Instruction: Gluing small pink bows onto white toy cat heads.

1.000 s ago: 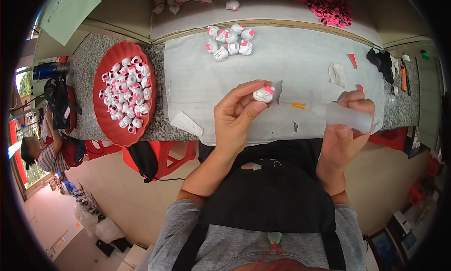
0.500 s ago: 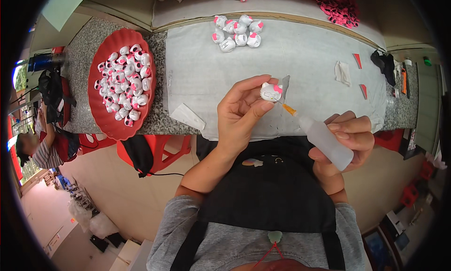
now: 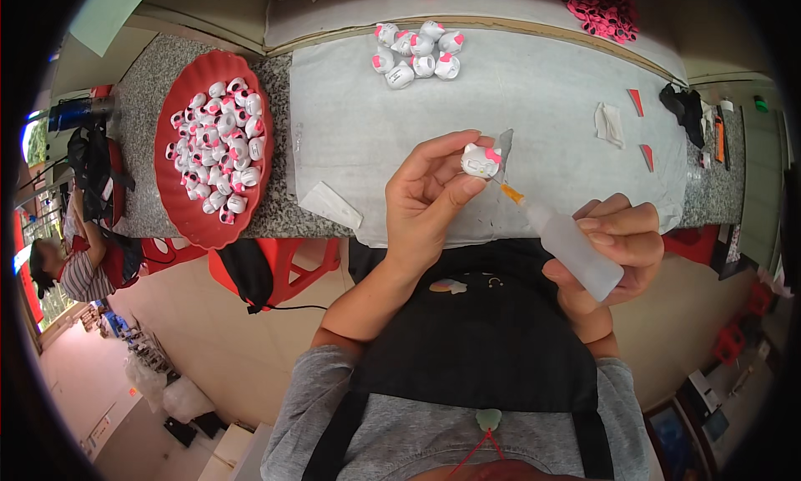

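Note:
Between the thumb and fingers of my left hand (image 3: 434,189) is a small white cat-head figure (image 3: 480,161) with a pink bow, held above the paper-covered table. My right hand (image 3: 622,243) grips a translucent squeeze bottle (image 3: 580,251) tilted up toward the left. Its thin needle tip rises from an orange hub (image 3: 511,194) and points at the figure's lower right side. Whether the needle touches the figure I cannot tell. A dark grey pointed patch (image 3: 505,151) shows just behind the figure.
A red scalloped tray (image 3: 171,193) full of cat heads stands left. Several more cat heads (image 3: 417,51) cluster at the back. Pink pieces (image 3: 596,10) are heaped on the shelf. White paper (image 3: 330,206), a crumpled tissue (image 3: 609,126) and red slips (image 3: 636,103) lie about. Another person (image 3: 75,264) is at far left.
The view has shifted slightly. Both hands keep nearly the same pose, with the needle tip still beside the cat head's lower right.

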Demonstrator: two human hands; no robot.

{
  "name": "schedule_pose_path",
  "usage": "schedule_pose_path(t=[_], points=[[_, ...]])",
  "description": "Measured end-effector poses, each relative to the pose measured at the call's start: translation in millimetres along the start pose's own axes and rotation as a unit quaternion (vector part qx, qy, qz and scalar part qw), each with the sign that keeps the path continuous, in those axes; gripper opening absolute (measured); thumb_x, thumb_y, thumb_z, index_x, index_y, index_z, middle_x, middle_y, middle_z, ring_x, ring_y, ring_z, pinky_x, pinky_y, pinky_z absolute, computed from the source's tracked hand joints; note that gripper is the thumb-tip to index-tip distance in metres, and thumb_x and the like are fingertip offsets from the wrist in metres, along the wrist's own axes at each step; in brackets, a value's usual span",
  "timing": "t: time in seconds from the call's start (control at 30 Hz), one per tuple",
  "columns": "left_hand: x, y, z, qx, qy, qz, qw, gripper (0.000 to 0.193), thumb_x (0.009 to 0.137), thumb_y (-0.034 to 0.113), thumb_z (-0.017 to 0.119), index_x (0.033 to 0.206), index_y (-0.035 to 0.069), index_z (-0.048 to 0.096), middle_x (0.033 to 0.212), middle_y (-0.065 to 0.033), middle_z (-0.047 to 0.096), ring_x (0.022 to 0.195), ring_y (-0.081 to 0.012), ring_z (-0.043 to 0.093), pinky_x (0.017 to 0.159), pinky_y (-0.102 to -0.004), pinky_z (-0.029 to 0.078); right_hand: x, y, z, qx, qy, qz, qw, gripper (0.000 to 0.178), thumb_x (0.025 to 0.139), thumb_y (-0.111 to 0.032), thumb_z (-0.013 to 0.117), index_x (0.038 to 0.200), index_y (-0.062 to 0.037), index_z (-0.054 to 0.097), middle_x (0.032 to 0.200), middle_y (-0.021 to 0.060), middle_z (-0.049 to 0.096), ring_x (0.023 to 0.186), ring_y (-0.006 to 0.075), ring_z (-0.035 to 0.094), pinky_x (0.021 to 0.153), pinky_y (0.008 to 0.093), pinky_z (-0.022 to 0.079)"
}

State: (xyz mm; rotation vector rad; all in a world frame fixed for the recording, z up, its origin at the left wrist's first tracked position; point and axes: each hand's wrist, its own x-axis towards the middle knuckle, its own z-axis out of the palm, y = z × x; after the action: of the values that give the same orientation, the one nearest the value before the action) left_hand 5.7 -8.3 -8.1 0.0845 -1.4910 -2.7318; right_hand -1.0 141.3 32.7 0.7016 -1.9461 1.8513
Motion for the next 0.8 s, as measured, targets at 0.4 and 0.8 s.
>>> schedule_pose_path(t=[0.4, 0.8], points=[[0.6, 1.3, -0.4, -0.002, -0.013, -0.002, 1.0, 0.035, 0.072, 0.002, 0.054, 0.105, -0.002, 0.043, 0.1, -0.0155, 0.049, 0.088, -0.0198, 0.052, 0.078, -0.0331, 0.043, -0.5, 1.9, 0.3, 0.008, 0.021, -0.022, 1.0, 0.037, 0.057, -0.011, 0.073, 0.079, -0.0065, 0.043, 0.075, 0.0051, 0.045, 0.056, 0.0112, 0.041, 0.046, 0.0207, 0.037], [-0.7, 2.1, -0.4, 0.008, -0.025, 0.005, 1.0, 0.036, 0.071, -0.002, 0.054, 0.105, -0.003, 0.043, 0.1, -0.0151, 0.05, 0.091, -0.0181, 0.05, 0.079, -0.0299, 0.04, -3.1, 1.9, -1.5, 0.033, 0.008, -0.004, 0.999, 0.045, 0.044, -0.004, 0.078, 0.079, -0.0061, 0.05, 0.081, 0.0071, 0.047, 0.06, 0.0151, 0.048, 0.051, 0.0247, 0.043]])
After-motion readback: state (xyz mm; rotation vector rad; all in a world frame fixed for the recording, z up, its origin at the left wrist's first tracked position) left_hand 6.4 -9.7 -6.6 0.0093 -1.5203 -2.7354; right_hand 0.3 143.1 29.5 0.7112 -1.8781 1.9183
